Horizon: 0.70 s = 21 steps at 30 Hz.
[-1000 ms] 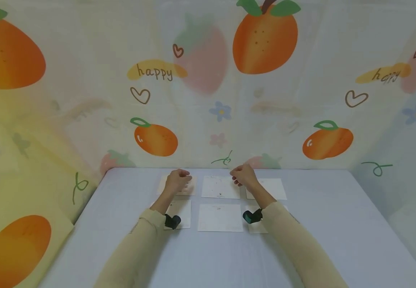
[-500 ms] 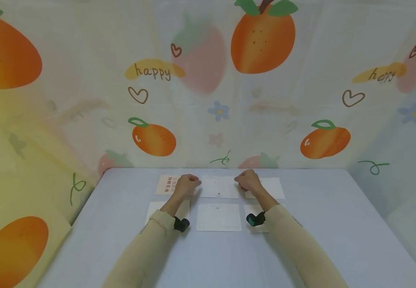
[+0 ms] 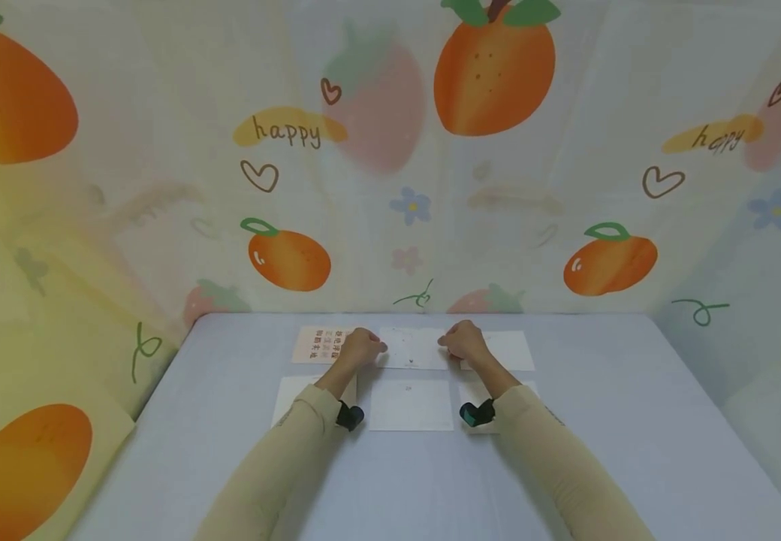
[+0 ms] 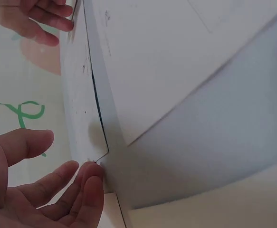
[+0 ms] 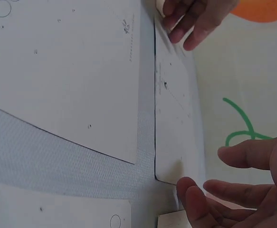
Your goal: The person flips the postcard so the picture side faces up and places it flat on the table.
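Observation:
A white card [image 3: 412, 349] with small faint marks lies flat in the middle of the back row. My left hand [image 3: 362, 349] is at its left edge; in the left wrist view the fingertips [image 4: 93, 173] are at the card's corner, with the thumb held apart. At the opposite edge is my right hand [image 3: 465, 342]. Its fingertips [image 5: 190, 187] meet or nearly meet the card's end in the right wrist view, thumb also apart. Neither hand grips anything. Whether the fingers press on the card cannot be told.
Beside the left hand lies a card with printed red and dark characters [image 3: 316, 346]. Another white card [image 3: 508, 351] is at the back right. The front row holds a middle card [image 3: 411, 406] and one under each forearm. A fruit-print cloth [image 3: 411, 248] hangs behind the table.
My left hand has moved right, from over the printed card to the middle card's left edge, uncovering the printed characters. My right hand has lowered slightly beside the middle card's right edge.

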{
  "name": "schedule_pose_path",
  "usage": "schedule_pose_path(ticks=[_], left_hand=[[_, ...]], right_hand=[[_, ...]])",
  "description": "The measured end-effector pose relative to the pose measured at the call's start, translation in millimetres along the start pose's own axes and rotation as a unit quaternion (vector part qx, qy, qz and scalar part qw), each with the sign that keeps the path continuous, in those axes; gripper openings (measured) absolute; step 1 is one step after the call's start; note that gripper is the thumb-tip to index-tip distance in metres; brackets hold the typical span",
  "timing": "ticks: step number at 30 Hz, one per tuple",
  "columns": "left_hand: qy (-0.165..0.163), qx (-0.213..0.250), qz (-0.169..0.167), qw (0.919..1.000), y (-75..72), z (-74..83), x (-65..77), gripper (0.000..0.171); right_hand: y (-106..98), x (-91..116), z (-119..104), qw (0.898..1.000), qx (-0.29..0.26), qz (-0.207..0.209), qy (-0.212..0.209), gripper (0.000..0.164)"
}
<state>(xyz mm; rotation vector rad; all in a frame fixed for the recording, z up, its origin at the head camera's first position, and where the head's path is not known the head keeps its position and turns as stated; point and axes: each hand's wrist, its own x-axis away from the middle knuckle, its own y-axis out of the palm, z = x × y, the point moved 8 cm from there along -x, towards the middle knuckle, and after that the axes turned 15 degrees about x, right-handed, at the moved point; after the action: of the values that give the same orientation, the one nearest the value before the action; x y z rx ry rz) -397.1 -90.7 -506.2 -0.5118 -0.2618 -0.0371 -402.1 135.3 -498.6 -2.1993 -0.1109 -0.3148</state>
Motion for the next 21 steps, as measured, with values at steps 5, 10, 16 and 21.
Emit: schedule_pose_path(ticks=[5, 10, 16, 21], left_hand=[[-0.006, 0.034, -0.01, 0.9994, 3.7, -3.5, -0.7, 0.035], [-0.018, 0.06, 0.002, 0.998, 0.7, -5.8, -1.1, 0.037], [-0.037, 0.079, 0.003, 0.9962, -0.1, -7.3, -3.3, 0.039], [-0.044, 0.087, 0.002, 0.9953, 0.8, -9.2, -5.7, 0.034]], right_hand=[[1, 1, 2, 1.0, 0.007, 0.005, 0.011, 0.029], [3, -3, 5, 1.0, -0.013, 0.009, 0.017, 0.024], [3, -10, 11, 0.997, -0.061, 0.009, 0.035, 0.02], [4, -15, 17, 0.995, -0.077, 0.006, 0.057, 0.011]])
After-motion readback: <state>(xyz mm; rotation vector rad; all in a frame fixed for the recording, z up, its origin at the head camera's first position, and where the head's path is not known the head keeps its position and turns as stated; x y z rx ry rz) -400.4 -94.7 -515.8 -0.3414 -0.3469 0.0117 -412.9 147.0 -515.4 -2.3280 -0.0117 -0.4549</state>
